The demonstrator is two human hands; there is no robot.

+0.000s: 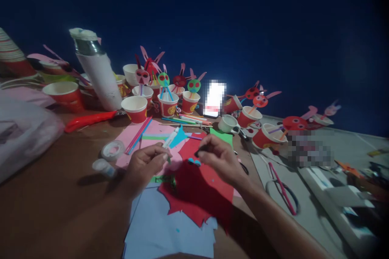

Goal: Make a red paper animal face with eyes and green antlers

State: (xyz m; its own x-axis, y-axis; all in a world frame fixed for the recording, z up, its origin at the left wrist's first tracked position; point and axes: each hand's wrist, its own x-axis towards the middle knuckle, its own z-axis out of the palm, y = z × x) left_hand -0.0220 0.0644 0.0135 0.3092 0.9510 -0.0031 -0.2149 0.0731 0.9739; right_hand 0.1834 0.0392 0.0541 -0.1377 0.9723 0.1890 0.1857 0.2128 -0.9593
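Note:
My left hand is closed in a pinch, with a small green piece at its fingertips. A white tube with printing slants up just beyond those fingers; I cannot tell if the hand touches it. My right hand pinches a small dark piece, mostly covered by the fingers. Between the hands, two small blue discs lie on a red paper sheet with a jagged cut edge. Blue-grey sheets lie under it, nearest me.
Red paper cups bearing paper rabbit-like heads line the back, beside a lit phone. A tall flask leans at left. A tape roll, a white mug and coloured straws surround the papers. A power strip sits right.

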